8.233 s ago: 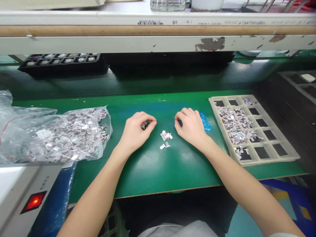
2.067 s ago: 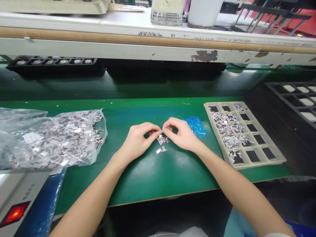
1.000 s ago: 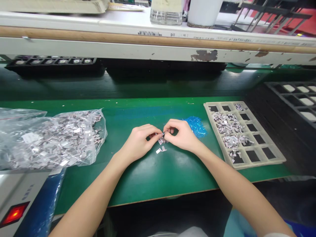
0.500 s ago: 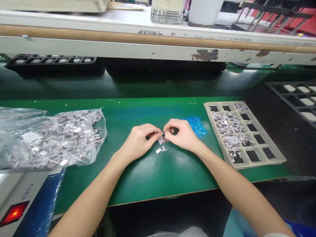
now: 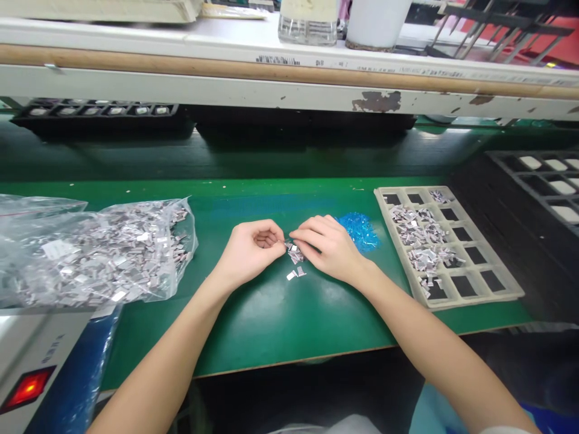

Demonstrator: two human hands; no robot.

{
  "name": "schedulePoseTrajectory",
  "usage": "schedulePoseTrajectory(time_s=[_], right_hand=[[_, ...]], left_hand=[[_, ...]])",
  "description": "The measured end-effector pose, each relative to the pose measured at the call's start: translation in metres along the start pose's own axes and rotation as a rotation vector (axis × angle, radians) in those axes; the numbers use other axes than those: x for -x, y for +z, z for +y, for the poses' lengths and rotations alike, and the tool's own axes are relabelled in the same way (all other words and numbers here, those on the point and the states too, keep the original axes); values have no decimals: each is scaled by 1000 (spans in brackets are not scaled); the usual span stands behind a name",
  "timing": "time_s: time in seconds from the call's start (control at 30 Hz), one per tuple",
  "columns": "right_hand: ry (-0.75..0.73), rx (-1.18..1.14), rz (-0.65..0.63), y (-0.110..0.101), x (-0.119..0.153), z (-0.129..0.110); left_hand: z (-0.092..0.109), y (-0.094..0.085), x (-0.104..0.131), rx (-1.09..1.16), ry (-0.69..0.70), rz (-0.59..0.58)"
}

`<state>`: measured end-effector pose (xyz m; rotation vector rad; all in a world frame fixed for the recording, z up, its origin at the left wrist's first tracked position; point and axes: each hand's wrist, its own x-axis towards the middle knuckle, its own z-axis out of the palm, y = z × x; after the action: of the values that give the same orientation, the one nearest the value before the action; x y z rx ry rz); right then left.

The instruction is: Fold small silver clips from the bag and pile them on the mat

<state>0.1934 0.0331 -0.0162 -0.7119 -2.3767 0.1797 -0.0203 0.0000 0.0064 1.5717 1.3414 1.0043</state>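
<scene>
Above the green table [image 5: 280, 325], my left hand [image 5: 253, 250] is closed in a pinch just left of a small pile of silvery pieces [image 5: 295, 254]; what its fingertips hold is too small to make out. My right hand [image 5: 328, 244] is at the pile's right side, fingers together and pointing left, and whatever is at their tips cannot be made out. A few loose pieces [image 5: 297, 274] lie just below the pile. Blue plastic bits [image 5: 359, 231] are heaped behind my right hand.
A clear bag of silvery pieces [image 5: 113, 253] lies at left, above a device with a red light [image 5: 28, 389]. At right stands a compartment tray [image 5: 491, 259], partly filled with pieces. A white shelf [image 5: 226, 87] crosses the back.
My hands have moved apart from each other, the left one shifting left. The fingers of my right hand have straightened somewhat, and more of the pile shows between the hands.
</scene>
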Motion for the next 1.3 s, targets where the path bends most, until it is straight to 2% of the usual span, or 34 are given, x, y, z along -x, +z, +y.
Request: schedulePoseTrajectory(time_s=[0.3, 0.67, 1.3], right_hand=[[-18, 63, -41, 0, 1, -1], [-4, 84, 8, 1, 1, -2], [24, 80, 14, 1, -3, -7]], left_hand=[[-2, 0, -3, 11, 36, -23], [-3, 2, -2, 101, -8, -47], [-2, 2, 0, 42, 68, -94]])
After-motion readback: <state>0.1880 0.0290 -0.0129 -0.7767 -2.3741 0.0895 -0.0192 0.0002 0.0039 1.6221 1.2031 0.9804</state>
